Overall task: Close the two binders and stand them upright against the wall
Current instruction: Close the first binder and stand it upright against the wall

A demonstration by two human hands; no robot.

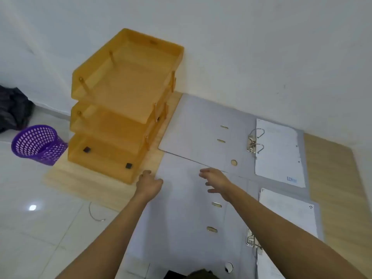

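Observation:
Two grey lever-arch binders lie open and flat on a wooden desk. The far binder (pixel 201 133) lies by the white wall (pixel 261 57), its metal rings (pixel 255 142) open beside a white sheet (pixel 277 152). The near binder (pixel 181 214) lies closer to me, partly under the far one's front edge, with its own sheet (pixel 289 212) on the right. My left hand (pixel 149 184) hovers at the near binder's far left corner, fingers apart. My right hand (pixel 216 181) reaches over the far binder's front edge, fingers spread, holding nothing.
An orange three-tier letter tray (pixel 124 105) stands on the desk to the left of the binders, against the wall. A purple mesh basket (pixel 38 144) and dark cloth (pixel 14 109) sit on the white tiled floor at left. The desk's bare wood (pixel 330 178) shows at right.

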